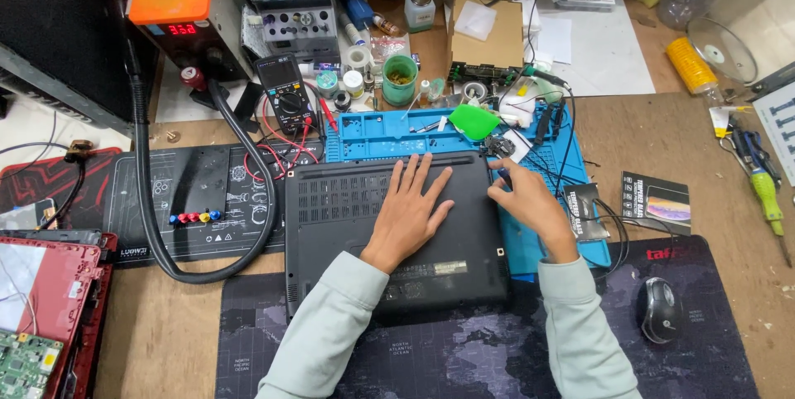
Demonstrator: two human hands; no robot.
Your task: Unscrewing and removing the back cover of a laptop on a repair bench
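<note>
A black laptop [348, 209] lies upside down on the blue repair mat [381, 136], its vented bottom cover facing up. My left hand [407, 210] rests flat on the middle of that cover, fingers spread. At the laptop's right far edge my right hand [527, 200] has its fingers curled, the fingertips pinched near the corner; whether they hold something small I cannot tell. Both arms wear pale grey-green sleeves.
A multimeter [284, 93] with red leads and a black hose [178, 271] lie to the left. A red opened laptop [45, 300] sits at the far left. To the right are a mouse [660, 308], a green-handled screwdriver [766, 192] and a small box [656, 202].
</note>
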